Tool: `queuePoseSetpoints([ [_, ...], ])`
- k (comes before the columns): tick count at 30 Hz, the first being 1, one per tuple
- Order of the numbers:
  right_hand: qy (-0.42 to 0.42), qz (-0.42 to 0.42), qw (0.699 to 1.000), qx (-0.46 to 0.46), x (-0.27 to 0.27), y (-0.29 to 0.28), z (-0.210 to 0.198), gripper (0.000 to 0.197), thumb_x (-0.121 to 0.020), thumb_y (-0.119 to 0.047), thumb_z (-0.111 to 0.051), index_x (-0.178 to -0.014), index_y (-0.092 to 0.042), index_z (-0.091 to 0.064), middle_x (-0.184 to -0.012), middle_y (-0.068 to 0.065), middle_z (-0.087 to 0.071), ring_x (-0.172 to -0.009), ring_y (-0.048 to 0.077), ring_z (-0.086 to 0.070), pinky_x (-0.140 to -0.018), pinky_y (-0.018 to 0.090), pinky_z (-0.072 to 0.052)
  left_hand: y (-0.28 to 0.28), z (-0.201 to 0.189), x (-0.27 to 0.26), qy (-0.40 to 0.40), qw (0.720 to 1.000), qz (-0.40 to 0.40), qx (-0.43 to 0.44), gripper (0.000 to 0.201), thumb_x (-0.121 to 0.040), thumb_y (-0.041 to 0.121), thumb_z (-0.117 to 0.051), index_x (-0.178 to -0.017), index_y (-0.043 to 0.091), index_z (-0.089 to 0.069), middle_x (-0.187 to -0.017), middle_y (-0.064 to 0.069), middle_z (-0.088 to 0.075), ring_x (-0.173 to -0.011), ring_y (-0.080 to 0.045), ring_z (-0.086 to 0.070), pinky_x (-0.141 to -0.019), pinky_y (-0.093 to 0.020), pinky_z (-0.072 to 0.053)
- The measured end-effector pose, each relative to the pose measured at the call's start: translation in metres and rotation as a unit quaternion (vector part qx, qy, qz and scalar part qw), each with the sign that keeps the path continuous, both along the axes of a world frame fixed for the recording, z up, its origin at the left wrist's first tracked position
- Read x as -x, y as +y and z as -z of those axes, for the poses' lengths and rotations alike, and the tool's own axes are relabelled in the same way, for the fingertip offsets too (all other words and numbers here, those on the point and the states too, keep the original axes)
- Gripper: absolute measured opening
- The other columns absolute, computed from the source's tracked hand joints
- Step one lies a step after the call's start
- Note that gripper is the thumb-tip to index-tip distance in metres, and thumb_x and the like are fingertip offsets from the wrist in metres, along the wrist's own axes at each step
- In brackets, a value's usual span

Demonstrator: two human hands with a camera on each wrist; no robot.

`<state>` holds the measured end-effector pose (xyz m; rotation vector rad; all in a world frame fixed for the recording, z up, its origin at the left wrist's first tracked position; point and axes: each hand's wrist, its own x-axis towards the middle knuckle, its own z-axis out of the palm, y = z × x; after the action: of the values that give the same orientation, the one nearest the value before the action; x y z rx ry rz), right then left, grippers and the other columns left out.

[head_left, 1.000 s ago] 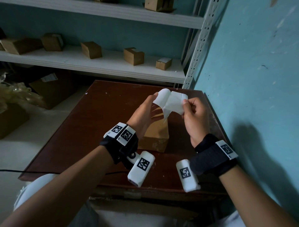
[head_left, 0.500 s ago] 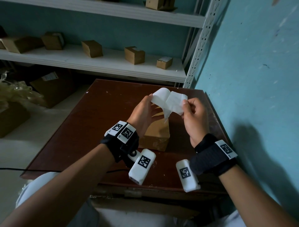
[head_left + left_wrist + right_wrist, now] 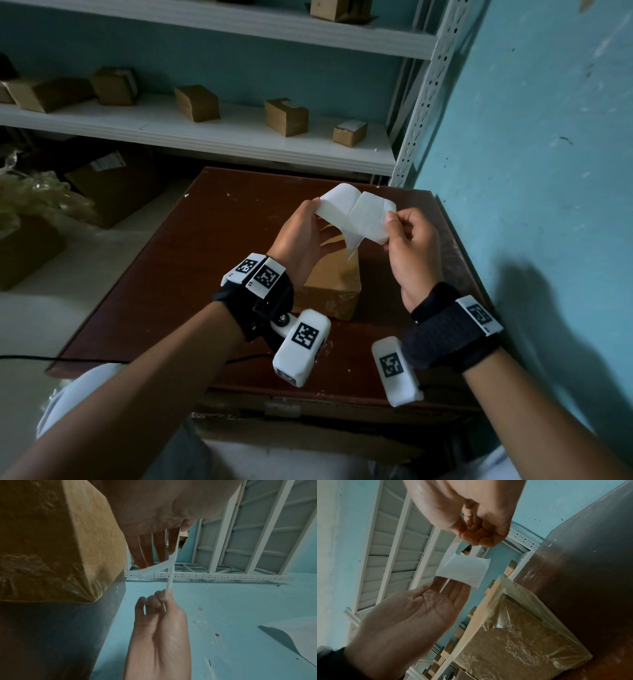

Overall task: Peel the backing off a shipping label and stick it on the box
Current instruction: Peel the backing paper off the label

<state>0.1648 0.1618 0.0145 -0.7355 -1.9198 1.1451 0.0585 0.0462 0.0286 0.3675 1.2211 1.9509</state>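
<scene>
A white shipping label [image 3: 356, 214] is held in the air above a small cardboard box [image 3: 334, 284], its two layers partly pulled apart. My left hand [image 3: 306, 219] pinches the left, curled layer between thumb and straight fingers. My right hand [image 3: 394, 219] pinches the right layer with curled fingers. The right wrist view shows the label [image 3: 462, 570] over my left hand's fingers [image 3: 452, 588], under my right hand [image 3: 477, 539]. The left wrist view sees the label [image 3: 171, 566] edge-on between both hands. The tape-wrapped box [image 3: 522, 649] stands on the brown table [image 3: 188, 274], untouched.
A white shelf [image 3: 239, 137] behind the table carries several small cardboard boxes. A teal wall [image 3: 531, 171] runs close along the table's right side. Bigger boxes [image 3: 113, 185] and crumpled plastic lie on the floor at the left. A black cable [image 3: 34, 358] runs by the table's near edge.
The two layers have come a little further apart, with my left hand drawing its layer leftward. The box has not moved.
</scene>
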Motion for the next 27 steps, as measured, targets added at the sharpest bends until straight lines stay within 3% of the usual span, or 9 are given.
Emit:
queuePoseSetpoints([
  [8,0.006,-0.001,1.000,0.006,0.0008,-0.0002,0.0003,0.011,-0.100,-0.031,-0.048,-0.091,-0.024,-0.051,-0.089,-0.016,-0.054,-0.083,0.003,-0.058,-0.062,0.016,-0.050,0.0000,-0.0019,0.0001,-0.010,1.000,0.001,0.002,0.039,-0.102,0.028,-0.035,-0.137,0.012,-0.040,-0.130,-0.016,-0.054,-0.117,-0.031,-0.058,-0.083,-0.041,-0.055],
  [15,0.005,-0.002,1.000,0.007,0.0002,-0.0007,0.0000,0.011,-0.100,-0.031,-0.048,-0.091,-0.025,-0.050,-0.088,-0.017,-0.054,-0.082,0.002,-0.058,-0.062,0.015,-0.051,-0.0004,-0.0020,-0.0003,-0.010,1.000,-0.001,0.001,0.039,-0.102,0.029,-0.035,-0.137,0.012,-0.040,-0.129,-0.016,-0.055,-0.115,-0.030,-0.059,-0.080,-0.039,-0.055],
  [27,0.000,0.000,1.000,0.011,0.0011,-0.0004,0.0001,0.010,-0.100,-0.031,-0.048,-0.096,-0.021,-0.052,-0.091,-0.017,-0.053,-0.085,0.002,-0.057,-0.065,0.017,-0.052,-0.0022,-0.0038,0.0009,-0.005,1.000,-0.002,-0.002,0.037,-0.101,0.027,-0.036,-0.135,0.014,-0.042,-0.126,-0.014,-0.057,-0.114,-0.028,-0.059,-0.083,-0.040,-0.054],
])
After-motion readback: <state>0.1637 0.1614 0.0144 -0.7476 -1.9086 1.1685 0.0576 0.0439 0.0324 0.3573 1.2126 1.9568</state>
